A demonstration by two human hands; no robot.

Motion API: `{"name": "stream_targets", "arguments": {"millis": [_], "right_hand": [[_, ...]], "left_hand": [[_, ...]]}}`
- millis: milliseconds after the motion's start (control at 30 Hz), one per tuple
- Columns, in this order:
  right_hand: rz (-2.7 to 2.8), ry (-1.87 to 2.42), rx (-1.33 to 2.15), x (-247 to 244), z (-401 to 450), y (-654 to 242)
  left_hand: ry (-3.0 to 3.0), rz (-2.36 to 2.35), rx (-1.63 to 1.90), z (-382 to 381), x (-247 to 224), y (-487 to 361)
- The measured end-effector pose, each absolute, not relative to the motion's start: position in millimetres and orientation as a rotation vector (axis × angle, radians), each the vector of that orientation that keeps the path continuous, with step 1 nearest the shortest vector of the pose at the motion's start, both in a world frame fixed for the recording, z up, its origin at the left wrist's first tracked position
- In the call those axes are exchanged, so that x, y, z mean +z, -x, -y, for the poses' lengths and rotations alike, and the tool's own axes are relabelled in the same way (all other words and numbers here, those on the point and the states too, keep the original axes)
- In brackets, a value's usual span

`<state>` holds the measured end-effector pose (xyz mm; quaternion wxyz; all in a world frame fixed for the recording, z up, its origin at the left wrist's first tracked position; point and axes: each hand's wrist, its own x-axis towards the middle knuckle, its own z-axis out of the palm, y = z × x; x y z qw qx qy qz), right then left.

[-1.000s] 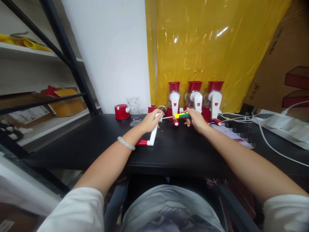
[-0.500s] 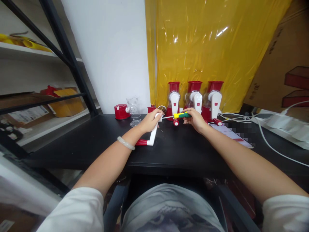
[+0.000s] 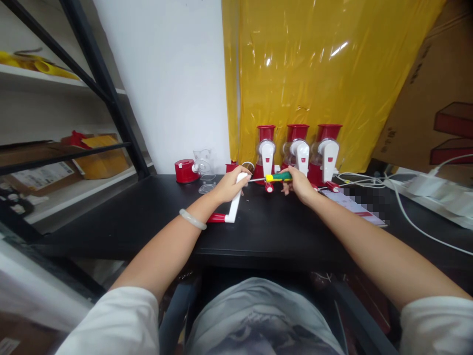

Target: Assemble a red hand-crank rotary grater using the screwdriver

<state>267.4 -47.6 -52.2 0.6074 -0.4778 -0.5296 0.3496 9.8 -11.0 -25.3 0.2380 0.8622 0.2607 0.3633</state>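
Note:
My left hand (image 3: 232, 184) is closed around the upper end of a white crank handle (image 3: 234, 206), whose red grip (image 3: 217, 218) points left above the black table. My right hand (image 3: 297, 184) is closed on the green and yellow handle of a screwdriver (image 3: 279, 176). The screwdriver lies nearly level, its thin metal shaft reaching left to the crank's upper end beside my left fingers. Its tip is hard to make out there. Behind my hands stand three red and white rotary graters, one of them (image 3: 266, 150) just behind the screwdriver.
A red base (image 3: 185, 170) and clear plastic parts (image 3: 207, 172) stand at the back left of the black table (image 3: 166, 207). To the right are a phone (image 3: 354, 207), white cables and a power strip (image 3: 428, 197). A shelf rack (image 3: 111, 98) stands at left.
The screwdriver handle has turned slightly in my right hand, and those fingers have shifted a little. My left hand and the crank handle hold nearly the same place.

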Motion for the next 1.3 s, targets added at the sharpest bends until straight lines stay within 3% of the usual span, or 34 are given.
{"name": "stream_targets", "arguments": {"millis": [167,800,1300], "right_hand": [[1.098,1.023,0.937,-50.2,46.0,-266.9],[1.247,1.019,0.801,-53.7,47.6,-267.4],[1.097,1.03,0.912,-46.8,50.1,-262.4]], "left_hand": [[-2.381,-0.746,1.004,12.6,-23.8,-9.7],[-2.335,-0.798,1.018,11.6,-24.5,-10.8],[-2.339,-0.818,1.011,12.3,-24.3,-9.1]]}}
